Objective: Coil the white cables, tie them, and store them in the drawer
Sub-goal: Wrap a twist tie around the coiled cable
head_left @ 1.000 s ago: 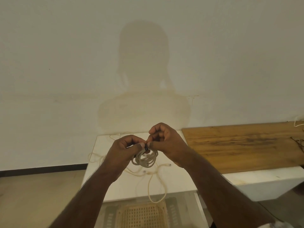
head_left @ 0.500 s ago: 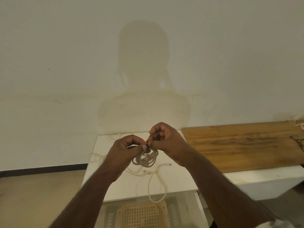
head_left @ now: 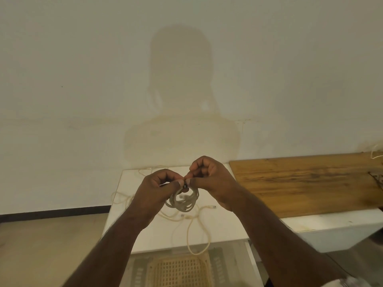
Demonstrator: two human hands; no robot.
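The left hand [head_left: 157, 189] pinches the top of a coiled white cable [head_left: 182, 200] held above the white table [head_left: 219, 230]; the right hand [head_left: 211, 181] pinches the same spot, fingers curled, perhaps on a small dark tie. Loose cables [head_left: 196, 235] trail across the table. A wooden board [head_left: 300, 183] lies to the right.

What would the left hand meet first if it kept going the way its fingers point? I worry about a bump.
Probably the right hand: the left hand points toward it, fingertips nearly touching above the coiled cable.
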